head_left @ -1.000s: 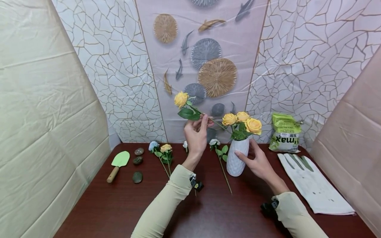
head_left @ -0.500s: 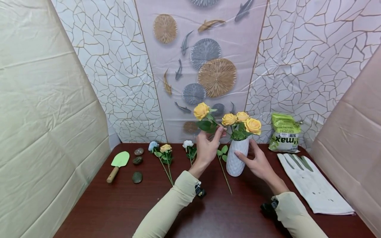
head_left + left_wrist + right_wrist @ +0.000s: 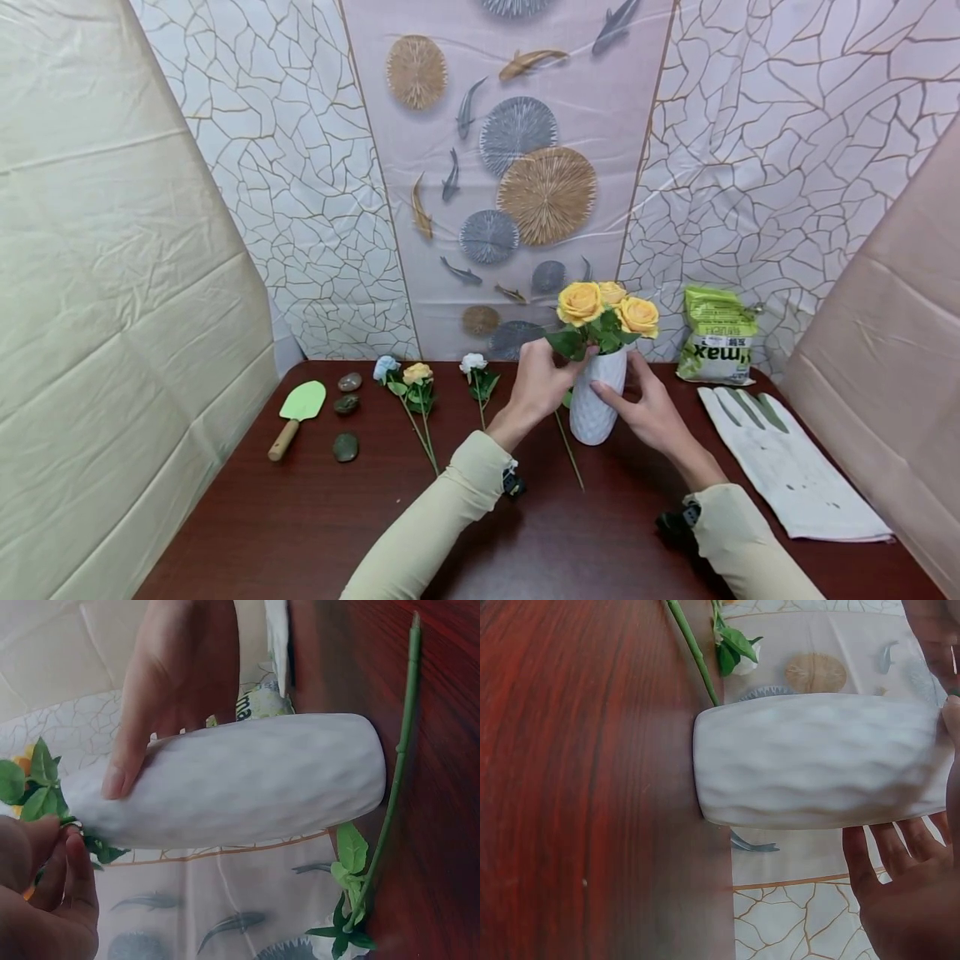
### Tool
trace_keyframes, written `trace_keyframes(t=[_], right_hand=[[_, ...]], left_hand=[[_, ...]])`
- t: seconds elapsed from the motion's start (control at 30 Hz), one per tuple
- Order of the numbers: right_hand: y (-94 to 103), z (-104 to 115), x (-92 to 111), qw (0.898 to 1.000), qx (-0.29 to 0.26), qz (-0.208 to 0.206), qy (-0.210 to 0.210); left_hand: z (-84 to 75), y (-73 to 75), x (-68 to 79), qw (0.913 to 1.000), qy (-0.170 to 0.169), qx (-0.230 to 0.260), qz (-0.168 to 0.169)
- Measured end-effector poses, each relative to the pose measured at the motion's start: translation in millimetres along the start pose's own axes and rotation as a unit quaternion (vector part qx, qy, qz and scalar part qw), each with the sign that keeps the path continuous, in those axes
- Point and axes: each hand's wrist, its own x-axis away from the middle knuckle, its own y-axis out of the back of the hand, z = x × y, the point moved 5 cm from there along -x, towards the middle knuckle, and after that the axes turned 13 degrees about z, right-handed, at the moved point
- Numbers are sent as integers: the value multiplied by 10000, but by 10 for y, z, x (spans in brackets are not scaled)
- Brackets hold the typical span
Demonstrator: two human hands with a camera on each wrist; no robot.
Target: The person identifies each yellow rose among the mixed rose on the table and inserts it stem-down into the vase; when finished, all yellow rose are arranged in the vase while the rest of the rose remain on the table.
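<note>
A white textured vase (image 3: pixel 595 400) stands upright on the table, with several yellow roses at its mouth. My right hand (image 3: pixel 654 410) grips the vase from the right, thumb across its front and fingers behind. At the rim, my left hand (image 3: pixel 536 382) pinches the stem of a yellow rose (image 3: pixel 580 303), whose bloom overlaps the others in the head view. The left wrist view shows thumb and fingertips on that green stem (image 3: pixel 69 820), right beside the vase mouth; its lower end is hidden. Left of the vase lies another flower stem (image 3: pixel 570 450), its bloom hidden behind my left hand.
On the dark red table (image 3: pixel 285 533), a blue flower (image 3: pixel 386 367), a yellow rose (image 3: pixel 417 373) and a white flower (image 3: pixel 473 362) lie left of centre. Farther left are a green trowel (image 3: pixel 303 402) and stones (image 3: pixel 346 447). A green bag (image 3: pixel 717 337) and white gloves (image 3: pixel 795 467) sit right.
My left hand has brought the yellow rose rightward and down to the vase, and its stem has gone from slanted to nearly upright. My right hand has stayed on the vase.
</note>
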Motion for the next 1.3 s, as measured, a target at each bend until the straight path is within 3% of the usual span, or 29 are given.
trace_keyframes(t=[0.13, 0.43, 0.63, 0.83, 0.97, 1.17, 1.3], right_hand=[[16, 154, 35, 10000, -19, 63, 66], [47, 373, 87, 9999, -24, 148, 10], [49, 339, 90, 9999, -47, 158, -49], [22, 118, 42, 9998, -54, 162, -140], [3, -17, 18, 9998, -50, 161, -106], [9, -55, 4, 9999, -67, -5, 148], [2, -56, -2, 9997, -134, -36, 185]], left_hand=[[-58, -24, 16, 9997, -159, -141, 87], [-205, 18, -18, 9967, -674, 442, -79], [-210, -25, -10, 9964, -670, 434, 298], [-220, -39, 16, 9937, -760, 695, 452], [-245, -33, 1, 9950, -677, 703, 190], [-322, -19, -54, 9972, -541, 79, -508], [-334, -17, -71, 9965, -500, -47, -664]])
